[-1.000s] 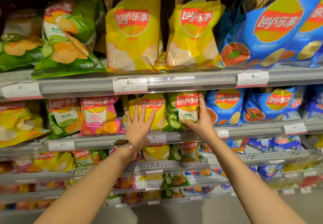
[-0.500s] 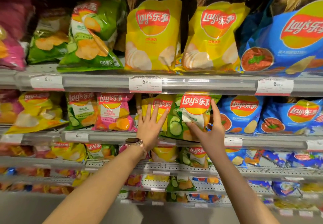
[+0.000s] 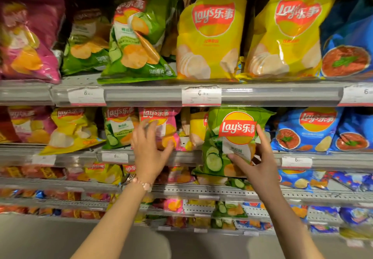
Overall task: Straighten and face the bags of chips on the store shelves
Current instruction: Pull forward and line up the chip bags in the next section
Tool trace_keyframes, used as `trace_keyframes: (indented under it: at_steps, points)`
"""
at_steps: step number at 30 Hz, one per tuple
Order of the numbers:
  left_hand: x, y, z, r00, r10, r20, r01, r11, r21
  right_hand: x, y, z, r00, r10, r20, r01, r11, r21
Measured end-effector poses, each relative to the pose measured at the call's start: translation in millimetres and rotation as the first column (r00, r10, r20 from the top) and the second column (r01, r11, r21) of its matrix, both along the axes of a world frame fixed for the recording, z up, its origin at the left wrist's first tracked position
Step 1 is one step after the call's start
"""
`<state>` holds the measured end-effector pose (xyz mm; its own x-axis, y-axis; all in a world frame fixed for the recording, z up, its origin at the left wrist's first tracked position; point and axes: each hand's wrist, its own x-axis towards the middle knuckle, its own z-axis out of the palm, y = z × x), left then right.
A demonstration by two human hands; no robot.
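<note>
Gripping a green chip bag (image 3: 226,143) by its lower right side, the right hand (image 3: 256,166) has its thumb across the front and its fingers clamped behind; the bag sticks out past the edge of the second shelf (image 3: 232,155), tilted, logo facing out. The left hand (image 3: 149,153), fingers spread apart and curled, rests against a pink chip bag (image 3: 161,125) on that same shelf, a watch (image 3: 139,182) on its wrist. The top shelf (image 3: 141,94) holds six bags in view: one pink, two green, two yellow, one blue. The second shelf shows a pink bag at far left, a slumped yellow bag (image 3: 70,131), a green one, the pink one, a yellow one half hidden behind the held bag, and two blue ones. Four price tags sit on the top shelf's rail.
</note>
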<state>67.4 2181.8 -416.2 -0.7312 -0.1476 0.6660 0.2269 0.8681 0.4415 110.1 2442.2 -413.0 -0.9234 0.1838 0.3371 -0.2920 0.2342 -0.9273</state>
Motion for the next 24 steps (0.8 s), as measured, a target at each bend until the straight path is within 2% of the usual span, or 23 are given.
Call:
trace_keyframes:
  at_steps: [3,5,7,9,17,24]
  points:
    - [-9,-22,2,0.969,0.099,0.227,-0.133,0.981,0.143,2,-18,0,1.000,-0.010,0.026,0.011,1.000,-0.029]
    - [-18,-34,0,0.937,0.030,0.347,-0.109,0.972,0.210,3,-29,2,0.999,-0.017,0.035,0.018,0.999,-0.037]
    - [-24,-40,-2,0.912,-0.090,0.401,-0.050,0.944,0.326,4,-38,4,0.999,-0.028,0.041,0.029,0.999,-0.038]
    - [-27,-43,-3,0.908,-0.178,0.380,0.004,0.909,0.417,5,-45,6,0.998,-0.042,0.038,0.044,0.998,-0.040]
    - [-28,-52,-14,0.951,-0.229,0.208,0.127,0.902,0.412,9,-63,5,0.986,-0.156,0.050,0.156,0.988,0.001]
    - [-6,-69,0,0.924,-0.341,0.173,0.217,0.840,0.497,14,-73,6,0.983,-0.183,0.027,0.183,0.983,-0.005]
